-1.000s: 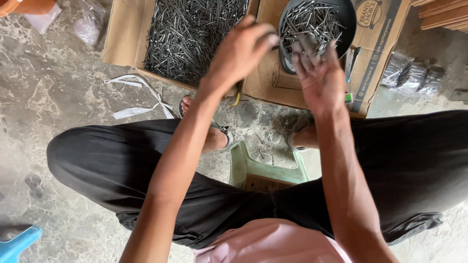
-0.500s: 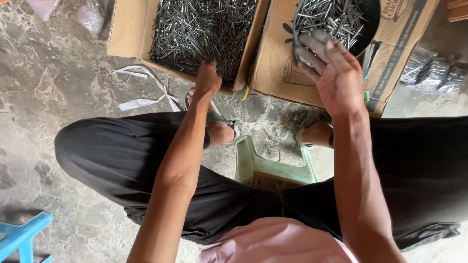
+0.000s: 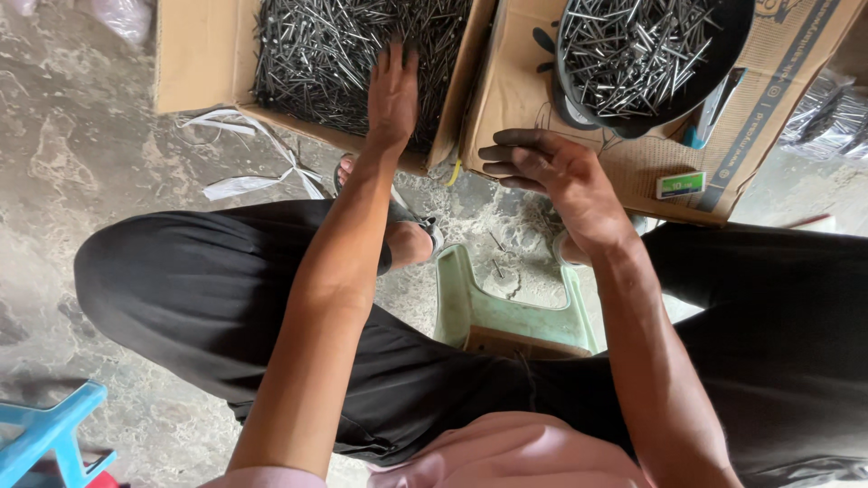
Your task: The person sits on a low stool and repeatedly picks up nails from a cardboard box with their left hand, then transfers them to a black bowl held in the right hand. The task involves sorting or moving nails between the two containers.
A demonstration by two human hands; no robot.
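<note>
Nearest us sits the green stool [image 3: 470, 307] between our knees. Our right hand [image 3: 551, 176] hangs above it, fingers curled in, holding nothing we can see. Farther out, our left hand [image 3: 393, 95] lies flat, fingers spread, on the nails [image 3: 316, 45] in the cardboard box [image 3: 194, 59]; the black pan [image 3: 714, 77] holds more.

The left arm stretches straight forward, bare from the elbow down, and the left hand [image 3: 392, 90] lies flat, palm down, fingers extended and close together. The right arm is bent at the elbow, forearm angled inward. The right hand [image 3: 551, 176] hangs in a loose curl, its darkened fingers [image 3: 506, 154] folded toward the palm, back of the hand upward, the two hands well apart.
</note>
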